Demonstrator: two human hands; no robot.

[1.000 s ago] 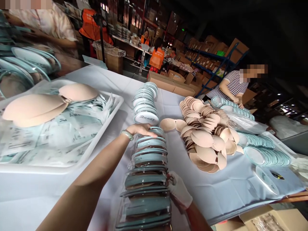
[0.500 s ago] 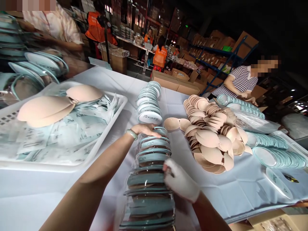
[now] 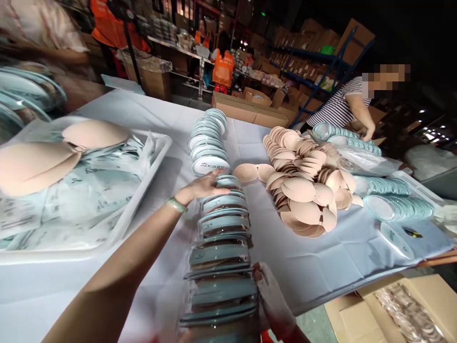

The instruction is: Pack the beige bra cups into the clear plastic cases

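A long row of clear, pale-blue-edged oval packs [image 3: 221,257] stands on edge in front of me. My left hand [image 3: 203,186], with a jade-coloured bangle [image 3: 177,205], reaches across to the far end of this row. Its fingers are stretched out and apart, resting against the last packs. Beyond it lies a second overlapping stack of oval packs [image 3: 210,143], the front one marked "beauty". My right hand [image 3: 273,290], in a white glove with bare fingertips, is beside the near part of the row, fingers curled against its right side. What they hold, if anything, is hidden.
A white basket [image 3: 143,200] of printed sachets and beige adhesive bra cups [image 3: 96,133] stands left. A heap of beige bras [image 3: 303,190] lies right, with more oval packs [image 3: 396,208] beyond. An open carton [image 3: 421,295] sits below the table edge. A striped-shirted person [image 3: 339,102] works opposite.
My view has shifted right and somewhat down. My right hand has moved toward me along the row's side. My left hand stays at the row's far end.
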